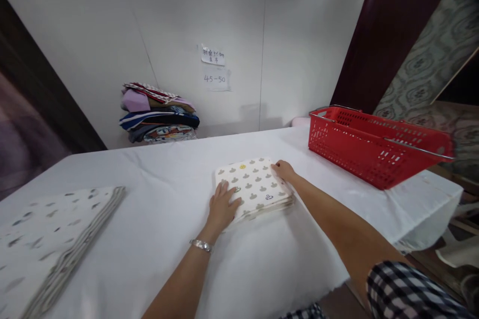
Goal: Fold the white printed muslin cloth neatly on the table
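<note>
A folded white cloth (258, 182) with small grey printed motifs lies in a neat, layered square on the white-covered table. My left hand (222, 205) rests on its near left corner with the fingers spread over the top. At the far right edge, my right hand (284, 170) has its fingers pressed together on the cloth's border; the thumb side is partly hidden. To the left lies another, larger folded cloth (48, 234), white with scattered dark and grey marks, its layers showing along the right edge.
A red plastic basket (352, 152) with metal handles stands at the table's right end. Against the wall is a pile of folded fabrics (159, 114). Paper notes (217, 79) hang on the wall. The white tablecloth (157, 174) drapes over the table's edges.
</note>
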Tool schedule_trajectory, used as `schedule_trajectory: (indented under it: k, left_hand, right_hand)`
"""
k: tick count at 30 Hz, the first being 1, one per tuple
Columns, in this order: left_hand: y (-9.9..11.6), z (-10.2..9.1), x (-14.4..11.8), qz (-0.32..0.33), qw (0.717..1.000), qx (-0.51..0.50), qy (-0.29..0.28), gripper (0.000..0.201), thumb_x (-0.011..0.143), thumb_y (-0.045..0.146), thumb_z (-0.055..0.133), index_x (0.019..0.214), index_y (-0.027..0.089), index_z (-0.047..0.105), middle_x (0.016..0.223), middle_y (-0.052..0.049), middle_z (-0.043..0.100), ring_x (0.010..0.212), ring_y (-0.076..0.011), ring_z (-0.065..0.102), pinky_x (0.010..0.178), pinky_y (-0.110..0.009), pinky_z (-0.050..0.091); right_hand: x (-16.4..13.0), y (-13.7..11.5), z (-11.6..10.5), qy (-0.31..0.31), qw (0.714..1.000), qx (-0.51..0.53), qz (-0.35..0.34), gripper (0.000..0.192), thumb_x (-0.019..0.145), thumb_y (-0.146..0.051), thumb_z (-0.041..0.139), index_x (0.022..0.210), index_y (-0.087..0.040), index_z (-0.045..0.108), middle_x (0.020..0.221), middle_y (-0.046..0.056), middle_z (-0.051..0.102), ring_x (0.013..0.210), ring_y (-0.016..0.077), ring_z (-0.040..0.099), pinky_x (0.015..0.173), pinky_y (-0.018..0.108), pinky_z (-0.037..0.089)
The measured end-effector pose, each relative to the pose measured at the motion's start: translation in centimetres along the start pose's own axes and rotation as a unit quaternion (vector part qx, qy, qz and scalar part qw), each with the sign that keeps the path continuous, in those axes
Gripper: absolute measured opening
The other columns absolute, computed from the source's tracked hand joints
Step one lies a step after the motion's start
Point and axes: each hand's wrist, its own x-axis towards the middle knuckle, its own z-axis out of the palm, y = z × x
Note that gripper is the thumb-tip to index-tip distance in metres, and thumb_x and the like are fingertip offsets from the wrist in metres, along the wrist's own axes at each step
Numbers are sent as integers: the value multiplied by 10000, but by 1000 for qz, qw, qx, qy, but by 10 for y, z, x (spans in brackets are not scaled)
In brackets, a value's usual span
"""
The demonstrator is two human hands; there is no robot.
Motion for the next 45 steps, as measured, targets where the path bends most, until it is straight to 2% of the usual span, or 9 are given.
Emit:
schedule_trajectory:
  k: [5, 10, 18, 24, 28, 34, 38, 45]
  left_hand:
    - [2, 5, -2, 3, 1000, -3, -13, 472, 871, 432, 413, 1291, 234, 501, 1502, -45, 243, 1406, -244, 97, 1095, -472, 235]
    - [0, 6, 0, 11, 1000, -8, -4, 463, 867, 422, 423, 1280, 234, 513, 1490, -32, 280, 1407, -245, 94, 1104, -461, 234]
    - [-6, 9, 3, 17, 999, -37, 1, 456, 851, 444, 443, 1255, 252, 533, 1478, -9, 305, 1407, -238, 98, 1125, -428, 222]
    - [-6, 9, 4, 2, 996, -82, 29, 415, 852, 410, 432, 1222, 270, 560, 1450, -4, 358, 1392, -237, 173, 1113, -451, 258]
    - [-4, 9, 3, 9, 996, -80, 32, 406, 843, 413, 449, 1200, 271, 579, 1432, 8, 387, 1398, -240, 149, 1117, -453, 250]
    - [-6, 9, 3, -6, 996, -87, 27, 435, 852, 422, 427, 1210, 220, 568, 1467, -25, 325, 1399, -208, 145, 1131, -373, 237]
    - [-7, 10, 2, -17, 995, -83, 48, 435, 858, 424, 417, 1219, 222, 553, 1491, -23, 271, 1400, -227, 134, 1119, -389, 260]
    - [-7, 11, 2, -21, 994, -98, 36, 424, 854, 425, 429, 1205, 222, 555, 1503, -28, 232, 1403, -228, 116, 1125, -378, 229]
  right_hand:
    - [-30, 13, -8, -13, 1000, -5, 0, 287, 848, -450, 483, 793, -191, 594, 768, 32, 661, 711, 155, 560, 571, 238, 311]
    - [-50, 17, -8, -13, 1000, -2, -6, 250, 800, -443, 550, 787, -197, 590, 822, 24, 656, 723, 150, 553, 572, 231, 315]
    - [-46, 19, -3, -3, 1000, 4, -14, 161, 828, -320, 515, 776, -187, 591, 803, 16, 646, 742, 140, 547, 603, 223, 320]
    - [-55, 20, -10, -11, 1000, 1, -3, 239, 826, -408, 516, 751, -189, 577, 779, 19, 640, 703, 144, 542, 567, 227, 314]
    - [-62, 21, -13, -19, 1000, -7, -5, 242, 819, -428, 530, 754, -199, 572, 774, 13, 634, 686, 142, 530, 549, 227, 299]
    - [-60, 22, -11, -27, 999, -16, -15, 212, 857, -333, 499, 717, -187, 563, 745, 18, 624, 688, 136, 523, 571, 224, 298]
    - [-60, 23, -13, -32, 999, -15, -11, 222, 855, -344, 509, 715, -183, 568, 740, 19, 622, 677, 134, 523, 561, 220, 295]
    - [-59, 23, -11, -30, 999, -10, -8, 201, 863, -311, 506, 749, -173, 597, 784, 33, 642, 729, 142, 538, 596, 221, 314]
